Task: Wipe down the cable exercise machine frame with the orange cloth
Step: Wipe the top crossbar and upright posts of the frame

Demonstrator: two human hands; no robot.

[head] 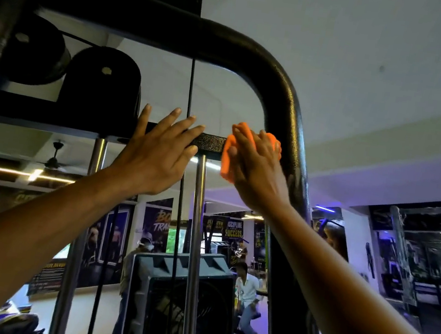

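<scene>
Orange cloth [245,149] sits under your right hand [255,172], pressed against the right end of the black crossbar [210,143], just beside the frame's curved right upright [287,114]. Your fingers lie spread and mostly straight over the cloth, with folds of it showing above your fingertips, to their right, and hanging down on the left of your palm; you press it flat rather than bunch it in a fist.

Your left hand [158,152] rests flat on the same crossbar further left, fingers straight and fanned upward, gripping nothing. A short bare stretch of the bar shows between your two hands.

A thin black cable [191,88] drops from the top tube [149,21] and passes behind your left fingers. Two dark pulleys [104,78] sit at the upper left, beside the crossbar. Two chrome guide rods [199,221] run down from the crossbar below your hands.

Far behind, through the frame, a large fan unit [179,303] stands on the floor, with posters [232,230] on the wall and people near it.
</scene>
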